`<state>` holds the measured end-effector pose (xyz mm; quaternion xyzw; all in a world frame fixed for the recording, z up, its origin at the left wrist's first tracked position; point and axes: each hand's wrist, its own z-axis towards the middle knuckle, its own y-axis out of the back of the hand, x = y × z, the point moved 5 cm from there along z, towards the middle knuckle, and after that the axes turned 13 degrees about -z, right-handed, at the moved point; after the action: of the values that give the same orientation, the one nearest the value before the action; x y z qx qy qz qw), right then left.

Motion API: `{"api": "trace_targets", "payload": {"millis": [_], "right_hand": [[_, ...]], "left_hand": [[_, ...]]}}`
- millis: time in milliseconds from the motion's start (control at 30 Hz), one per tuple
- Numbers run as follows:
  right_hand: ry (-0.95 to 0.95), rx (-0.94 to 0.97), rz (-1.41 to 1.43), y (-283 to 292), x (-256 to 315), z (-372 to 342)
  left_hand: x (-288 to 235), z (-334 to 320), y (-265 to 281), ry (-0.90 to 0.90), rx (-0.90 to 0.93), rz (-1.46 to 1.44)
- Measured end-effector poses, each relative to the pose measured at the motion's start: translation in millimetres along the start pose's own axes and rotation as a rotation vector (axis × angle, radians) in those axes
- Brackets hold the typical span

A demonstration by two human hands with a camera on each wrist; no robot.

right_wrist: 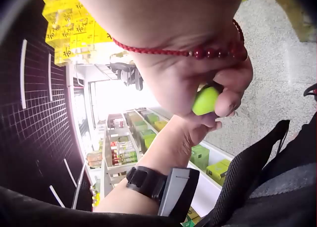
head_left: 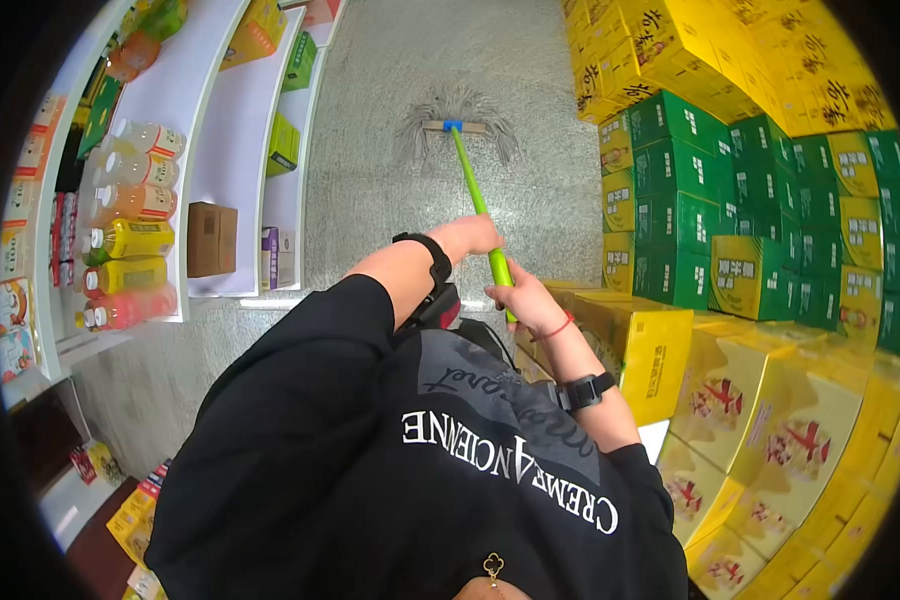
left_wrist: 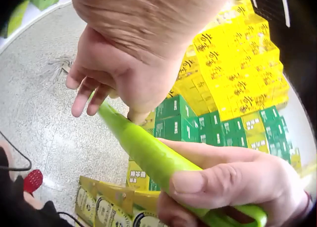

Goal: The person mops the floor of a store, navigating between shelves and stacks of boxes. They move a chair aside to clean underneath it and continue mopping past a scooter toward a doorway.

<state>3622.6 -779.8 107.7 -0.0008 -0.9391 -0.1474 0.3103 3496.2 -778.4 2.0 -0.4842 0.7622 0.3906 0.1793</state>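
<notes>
A string mop with a lime-green handle, a blue joint and grey strands lies with its head spread on the grey floor ahead. My left hand is wrapped around the lower grip's far end; the left wrist view shows the thumb along the green handle and the fingers loosely curled on the other side. Closer to my body, my right hand grips the handle near its looped end. In the right wrist view, the right hand encloses the rounded green handle end.
On the left stand white shelves with drink bottles and a brown carton. Stacked green cartons and yellow cartons line the right, with gold boxes beside my right arm. Speckled floor runs between.
</notes>
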Motion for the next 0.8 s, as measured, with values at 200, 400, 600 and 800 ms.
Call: {"api": "trace_targets", "payload": {"millis": [200,400,600,800], "right_hand": [[0.053,-0.011,-0.053,60,38,50],[-0.012,0.037,-0.045,127,94,132],[-0.066,0.062,-0.062,194,196,200],[-0.044,0.063,-0.048,247,258,248]], "left_hand": [[5,62,58,0.059,-0.125,-0.383],[-2,148,156,0.019,0.017,-0.233],[2,214,271,0.013,-0.037,-0.319],[-13,244,360,0.071,0.017,-0.275]]}}
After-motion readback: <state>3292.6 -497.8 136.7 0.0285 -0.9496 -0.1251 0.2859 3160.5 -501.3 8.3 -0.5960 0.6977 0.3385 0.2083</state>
